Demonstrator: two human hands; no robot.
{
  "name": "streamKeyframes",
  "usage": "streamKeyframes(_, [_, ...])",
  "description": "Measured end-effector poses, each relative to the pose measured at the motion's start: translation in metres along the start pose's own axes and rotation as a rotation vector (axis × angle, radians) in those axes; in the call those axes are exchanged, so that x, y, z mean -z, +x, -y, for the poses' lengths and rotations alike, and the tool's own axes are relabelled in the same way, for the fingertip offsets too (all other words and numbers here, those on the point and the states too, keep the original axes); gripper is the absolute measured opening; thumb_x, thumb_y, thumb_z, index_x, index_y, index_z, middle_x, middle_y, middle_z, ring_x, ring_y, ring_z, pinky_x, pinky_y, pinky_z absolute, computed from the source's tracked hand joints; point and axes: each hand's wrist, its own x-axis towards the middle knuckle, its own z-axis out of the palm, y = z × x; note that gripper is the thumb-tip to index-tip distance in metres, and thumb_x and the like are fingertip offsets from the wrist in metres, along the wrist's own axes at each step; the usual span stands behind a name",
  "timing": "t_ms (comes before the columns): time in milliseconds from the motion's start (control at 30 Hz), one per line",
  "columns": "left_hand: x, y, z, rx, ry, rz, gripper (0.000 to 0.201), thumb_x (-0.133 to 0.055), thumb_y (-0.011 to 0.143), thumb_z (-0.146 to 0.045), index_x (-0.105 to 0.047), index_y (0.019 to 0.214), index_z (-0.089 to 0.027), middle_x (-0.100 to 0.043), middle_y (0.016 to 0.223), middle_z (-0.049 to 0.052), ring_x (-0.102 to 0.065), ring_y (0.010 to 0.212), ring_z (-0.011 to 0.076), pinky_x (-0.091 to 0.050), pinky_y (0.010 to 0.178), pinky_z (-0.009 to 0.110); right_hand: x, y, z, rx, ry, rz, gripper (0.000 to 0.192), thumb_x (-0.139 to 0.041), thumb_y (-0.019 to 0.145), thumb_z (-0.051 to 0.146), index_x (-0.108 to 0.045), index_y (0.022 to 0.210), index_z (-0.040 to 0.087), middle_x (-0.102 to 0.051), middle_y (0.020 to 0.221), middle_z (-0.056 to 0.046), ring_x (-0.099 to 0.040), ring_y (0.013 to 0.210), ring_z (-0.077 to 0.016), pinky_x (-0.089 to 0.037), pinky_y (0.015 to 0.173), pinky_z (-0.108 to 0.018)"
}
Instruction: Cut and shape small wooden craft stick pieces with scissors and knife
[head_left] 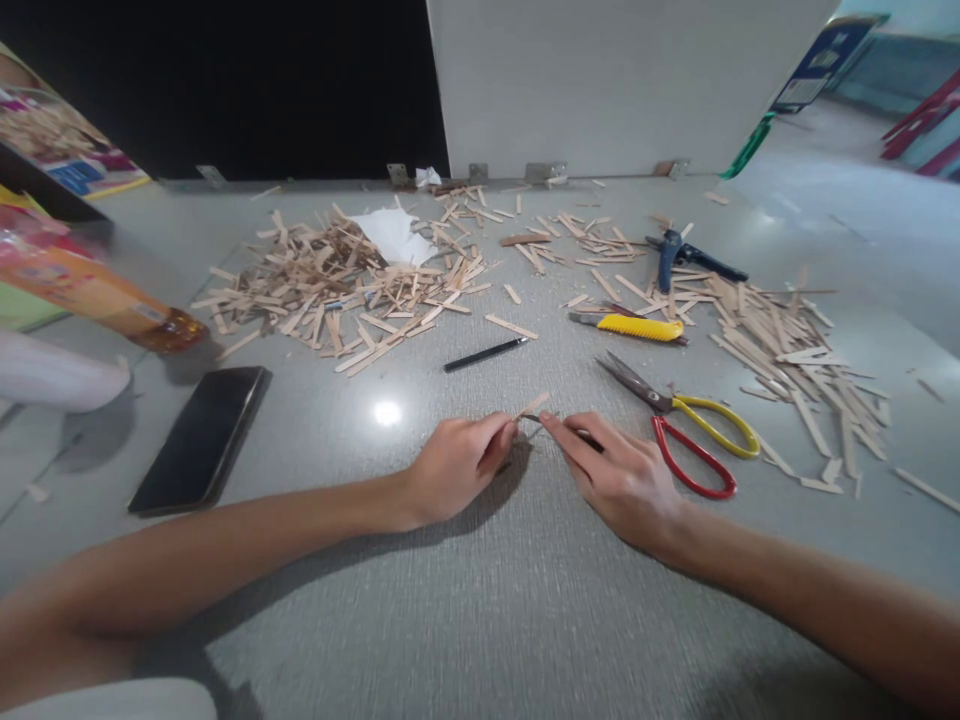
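My left hand (459, 462) is closed, pinching a thin wooden craft stick (535, 404) whose end sticks out past the fingertips. Facing it, my right hand (622, 470) grips a small craft knife (529, 417) with a dark blade; its tip touches or nearly touches the stick. Most of the knife's handle is hidden by the fingers. Just beyond the hands lies a slim black pen-like tool (486, 354). Scissors (660, 402) with one yellow and one red handle lie half open beside my right hand.
Broken wooden sticks (315, 285) form a heap at back left, with more sticks (806, 360) at right. A yellow utility knife (637, 327) and dark blue clippers (675, 258) lie behind the scissors. A phone (199, 440) and a bottle (97, 275) are at left.
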Motion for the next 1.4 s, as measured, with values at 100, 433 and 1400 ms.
streamKeyframes(100, [0.0,0.0,-0.0004,-0.002,0.004,0.006,0.043,-0.035,0.115,-0.032,-0.066,0.088,-0.018,-0.058,0.059,-0.005,-0.05,0.046,0.0096,-0.036,0.051,0.021,-0.0006,-0.0012,0.0006,-0.005,0.003,0.023,0.04,-0.051,0.108,0.005,-0.074,0.14,0.011,-0.08,0.101,-0.01,-0.074,0.072,-0.0172,-0.056,0.053,-0.026])
streamKeyframes(433, [-0.0007,-0.0003,0.0015,-0.012,0.015,0.001,0.042,-0.035,0.114,-0.031,-0.067,0.09,-0.018,-0.067,0.064,-0.002,-0.057,0.049,0.0111,-0.04,0.053,0.022,-0.0003,0.0,0.0012,-0.004,0.021,-0.001,0.04,-0.047,0.108,0.005,-0.075,0.137,0.01,-0.08,0.099,-0.01,-0.074,0.071,-0.016,-0.055,0.052,-0.024])
streamKeyframes(1400, [-0.0011,-0.0013,-0.0005,-0.019,0.017,-0.029,0.043,-0.035,0.116,-0.032,-0.07,0.094,-0.018,-0.059,0.056,-0.005,-0.05,0.043,0.0105,-0.041,0.05,0.021,0.0009,-0.0028,0.0028,0.022,-0.022,0.029,0.05,-0.047,0.106,0.005,-0.067,0.152,0.012,-0.078,0.101,-0.011,-0.074,0.076,-0.0188,-0.056,0.05,-0.023])
